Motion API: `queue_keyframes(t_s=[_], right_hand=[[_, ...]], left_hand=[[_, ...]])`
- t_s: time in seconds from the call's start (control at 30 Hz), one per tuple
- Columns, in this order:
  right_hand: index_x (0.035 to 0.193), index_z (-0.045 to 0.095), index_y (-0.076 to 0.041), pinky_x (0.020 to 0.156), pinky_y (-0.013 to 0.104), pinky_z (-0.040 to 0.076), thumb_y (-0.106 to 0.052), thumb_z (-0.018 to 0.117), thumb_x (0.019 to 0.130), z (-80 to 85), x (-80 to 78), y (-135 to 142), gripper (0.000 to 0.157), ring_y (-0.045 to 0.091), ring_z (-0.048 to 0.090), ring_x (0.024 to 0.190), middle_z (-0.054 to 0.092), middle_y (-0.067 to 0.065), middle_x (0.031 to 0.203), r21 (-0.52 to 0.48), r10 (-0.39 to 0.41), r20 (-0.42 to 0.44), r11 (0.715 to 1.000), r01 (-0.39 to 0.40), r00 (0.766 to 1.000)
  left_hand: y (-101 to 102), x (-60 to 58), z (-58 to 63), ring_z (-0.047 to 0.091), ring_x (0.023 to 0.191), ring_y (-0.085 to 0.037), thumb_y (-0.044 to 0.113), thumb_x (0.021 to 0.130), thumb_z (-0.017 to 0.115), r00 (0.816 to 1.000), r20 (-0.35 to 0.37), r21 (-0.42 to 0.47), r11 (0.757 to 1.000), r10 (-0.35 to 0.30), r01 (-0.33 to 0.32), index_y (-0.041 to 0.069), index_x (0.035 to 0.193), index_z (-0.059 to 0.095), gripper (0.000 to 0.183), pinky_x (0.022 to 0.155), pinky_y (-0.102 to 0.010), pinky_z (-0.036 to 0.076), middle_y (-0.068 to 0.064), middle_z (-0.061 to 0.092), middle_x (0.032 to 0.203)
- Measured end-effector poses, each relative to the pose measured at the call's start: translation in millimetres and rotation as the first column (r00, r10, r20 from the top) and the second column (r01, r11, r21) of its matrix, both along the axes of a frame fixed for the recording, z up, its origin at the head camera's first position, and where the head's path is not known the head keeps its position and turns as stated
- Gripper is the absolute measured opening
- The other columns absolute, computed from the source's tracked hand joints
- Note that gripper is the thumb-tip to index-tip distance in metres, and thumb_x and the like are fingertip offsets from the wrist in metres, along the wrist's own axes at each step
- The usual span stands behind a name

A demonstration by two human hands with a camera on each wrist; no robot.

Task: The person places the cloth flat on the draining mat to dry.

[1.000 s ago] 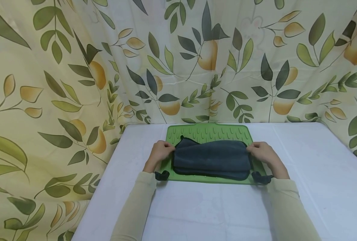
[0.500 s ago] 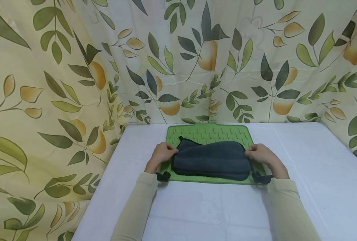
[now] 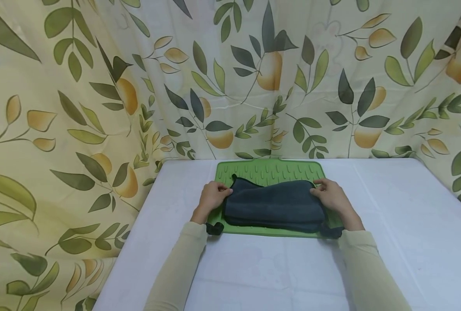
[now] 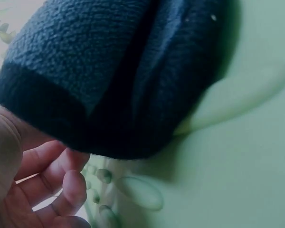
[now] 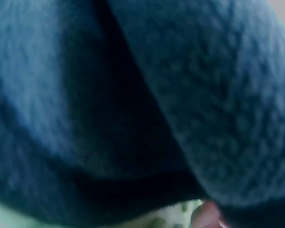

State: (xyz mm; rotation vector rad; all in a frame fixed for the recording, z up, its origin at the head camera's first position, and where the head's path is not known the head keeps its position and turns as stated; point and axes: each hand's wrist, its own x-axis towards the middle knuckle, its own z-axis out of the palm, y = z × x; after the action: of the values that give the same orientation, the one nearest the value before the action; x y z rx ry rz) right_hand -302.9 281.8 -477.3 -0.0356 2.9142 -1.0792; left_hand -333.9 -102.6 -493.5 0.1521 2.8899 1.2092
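Note:
A dark blue towel (image 3: 275, 205), folded over in layers with a black edging, lies across a green mat (image 3: 269, 168). My left hand (image 3: 212, 196) pinches the towel's left end between thumb and fingers. In the left wrist view that hand's curled fingers (image 4: 61, 183) show below the black edging, and the thumb is mostly hidden. At the towel's upper right corner my right hand (image 3: 333, 196) holds the edge, index finger slightly raised from the thumb. The right wrist view is filled by the towel (image 5: 228, 95), its folds loose, with only a fingertip (image 5: 206, 214) visible beneath.
The mat lies at the far edge of a table covered in white cloth (image 3: 269, 272). Behind and to the left hangs a curtain (image 3: 230, 86) printed with leaves and fruit. Black wrist straps (image 3: 214, 229) hang near the mat's front corners.
My right hand has shifted left and slightly up along the towel's right end, lifting that corner a little. The left hand has moved slightly right with its end.

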Motion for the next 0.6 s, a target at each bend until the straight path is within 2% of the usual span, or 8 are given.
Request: queue_keyframes(t_s=[0.13,0.27,0.4,0.6], right_hand=[[0.137,0.052,0.014,0.078,0.042,0.049,-0.018,0.059,0.101,-0.6,0.4,1.4,0.048,0.039,0.063,0.098,0.068,0.027,0.107,0.002,-0.017,0.008,1.000,0.017,1.000],[0.133,0.054,0.013,0.084,0.046,0.051,-0.018,0.059,0.101,1.9,2.9,4.3,0.045,0.043,0.062,0.109,0.065,0.032,0.119,-0.036,-0.043,0.058,0.998,0.045,0.997],[0.130,0.055,0.010,0.082,0.040,0.048,-0.019,0.058,0.100,5.5,4.5,6.8,0.042,0.041,0.058,0.113,0.060,0.033,0.127,-0.087,-0.060,0.098,0.994,0.069,0.993],[0.124,0.056,0.008,0.077,0.033,0.043,-0.019,0.058,0.099,6.3,4.5,8.2,0.036,0.034,0.055,0.105,0.060,0.027,0.121,-0.114,-0.073,0.126,0.990,0.088,0.989]], left_hand=[[-0.5,-1.8,0.5,0.063,0.073,-0.017,0.026,0.095,0.074,1.000,-0.015,0.024,1.000,0.012,-0.011,0.011,0.098,0.081,0.017,0.062,-0.028,0.047,-0.005,0.075,0.088],[-2.9,-1.7,2.0,0.064,0.074,-0.016,0.023,0.095,0.074,0.999,-0.016,0.033,0.999,0.033,-0.033,0.012,0.094,0.081,0.014,0.063,-0.028,0.047,-0.004,0.076,0.087],[-5.7,-2.3,2.8,0.063,0.073,-0.016,0.022,0.095,0.073,0.999,-0.008,0.040,0.998,0.044,-0.044,0.012,0.092,0.081,0.013,0.063,-0.027,0.046,-0.004,0.076,0.086],[-8.0,-3.2,3.2,0.062,0.071,-0.016,0.022,0.095,0.073,0.999,0.001,0.054,0.998,0.036,-0.036,0.011,0.091,0.080,0.014,0.061,-0.026,0.045,-0.005,0.076,0.085]])
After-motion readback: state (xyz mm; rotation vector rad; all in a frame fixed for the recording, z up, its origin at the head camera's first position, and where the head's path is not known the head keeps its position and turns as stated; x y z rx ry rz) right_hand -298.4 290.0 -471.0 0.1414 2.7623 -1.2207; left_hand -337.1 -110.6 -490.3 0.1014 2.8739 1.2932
